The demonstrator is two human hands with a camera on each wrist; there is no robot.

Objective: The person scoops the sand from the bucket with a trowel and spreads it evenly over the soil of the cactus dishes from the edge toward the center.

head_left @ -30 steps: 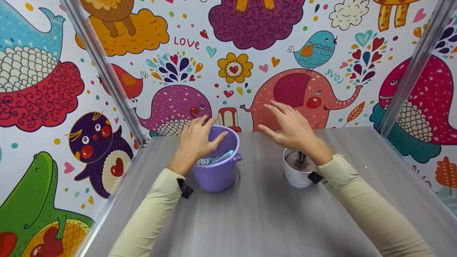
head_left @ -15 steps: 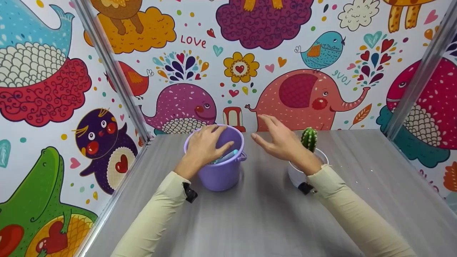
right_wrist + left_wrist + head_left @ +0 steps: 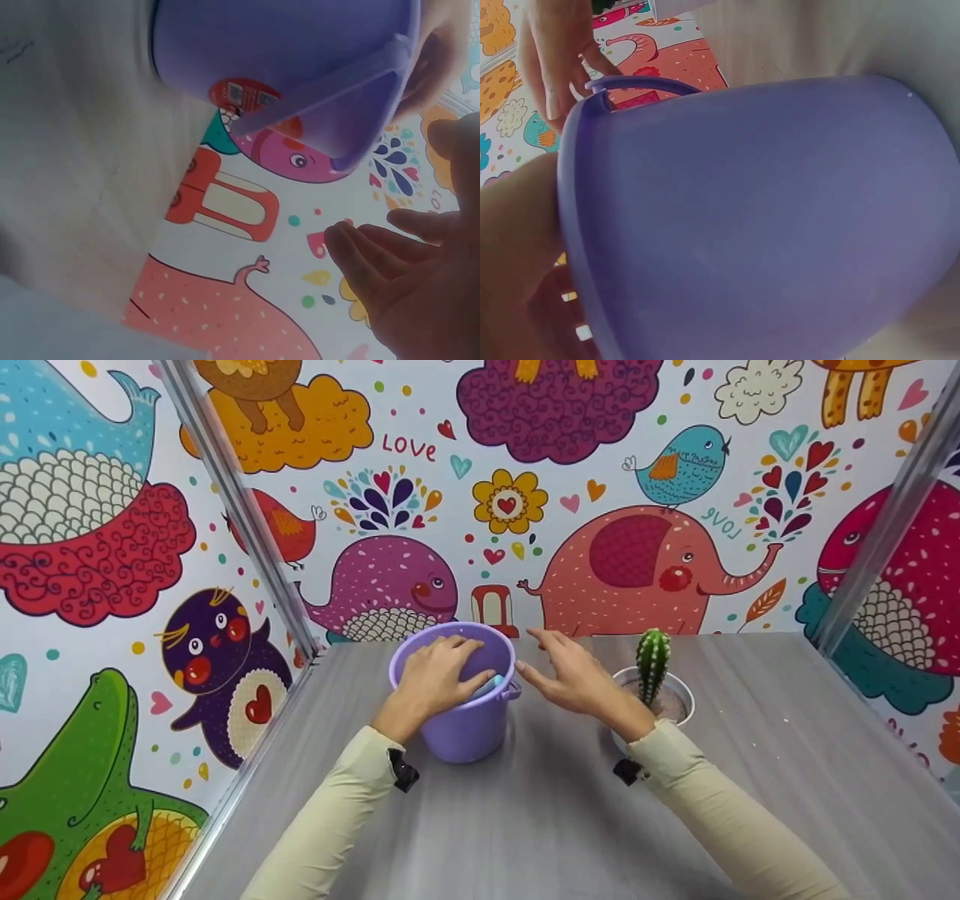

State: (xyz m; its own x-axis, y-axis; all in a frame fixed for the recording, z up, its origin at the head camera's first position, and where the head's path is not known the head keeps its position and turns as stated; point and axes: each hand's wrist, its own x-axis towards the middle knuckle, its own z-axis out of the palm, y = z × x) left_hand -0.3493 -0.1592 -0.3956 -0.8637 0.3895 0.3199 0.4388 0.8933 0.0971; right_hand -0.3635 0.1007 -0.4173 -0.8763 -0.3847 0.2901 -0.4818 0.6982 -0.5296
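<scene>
A purple bucket (image 3: 466,735) stands upright on the grey table, its handle (image 3: 322,82) hanging down along the side. My left hand (image 3: 436,679) hovers over its near left rim, fingers spread loosely across the opening and gripping nothing. Inside, the rounded end of a turquoise object (image 3: 491,684) shows past the thumb; the hand hides most of the contents. To the right of the bucket, my right hand (image 3: 577,682) is held open in the air, its fingertips close to the rim. Nothing is in its fingers.
Right behind the right wrist stands a green cactus (image 3: 652,660) in a white pot (image 3: 690,701). Tiny white specks lie on the table (image 3: 795,780) to its right. Walls with cartoon prints (image 3: 622,562) and metal posts (image 3: 240,502) border the table.
The right hand has moved left and down, away from the cactus and close to the bucket rim. The left hand has shifted right over the bucket. The cactus now shows almost fully.
</scene>
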